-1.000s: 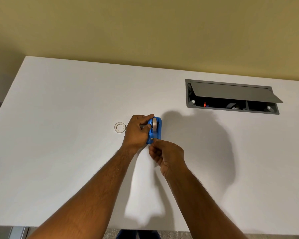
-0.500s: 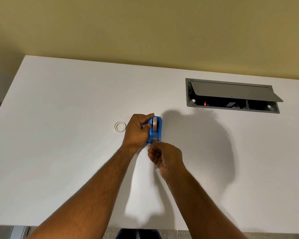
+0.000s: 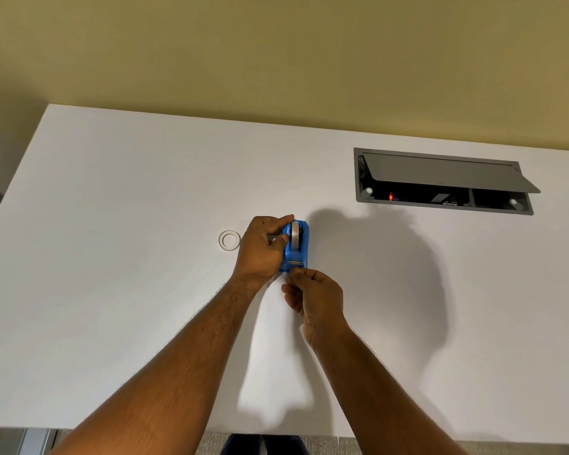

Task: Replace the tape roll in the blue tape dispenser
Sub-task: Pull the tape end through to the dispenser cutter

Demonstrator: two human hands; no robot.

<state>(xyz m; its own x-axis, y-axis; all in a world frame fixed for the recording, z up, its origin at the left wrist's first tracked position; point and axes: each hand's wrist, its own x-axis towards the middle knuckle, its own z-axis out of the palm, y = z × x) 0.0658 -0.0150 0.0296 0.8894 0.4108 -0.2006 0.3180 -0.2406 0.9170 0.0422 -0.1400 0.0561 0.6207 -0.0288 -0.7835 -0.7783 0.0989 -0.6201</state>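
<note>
The blue tape dispenser (image 3: pixel 301 250) stands on the white table (image 3: pixel 112 224) with a roll of tape (image 3: pixel 295 236) seated in it. My left hand (image 3: pixel 260 251) grips the dispenser from its left side, thumb against the roll. My right hand (image 3: pixel 312 295) sits just below the dispenser's cutter end, fingers pinched together; whether a tape end lies between them is too small to tell. A thin, nearly empty tape ring (image 3: pixel 229 240) lies flat on the table to the left of my left hand.
A grey cable box (image 3: pixel 440 178) is sunk into the table at the back right, its lid propped open and a red light inside. A yellow wall rises behind the table. The table's near edge runs along the bottom.
My right hand has drawn back slightly from the cutter end toward me. The left hand and dispenser have stayed put.
</note>
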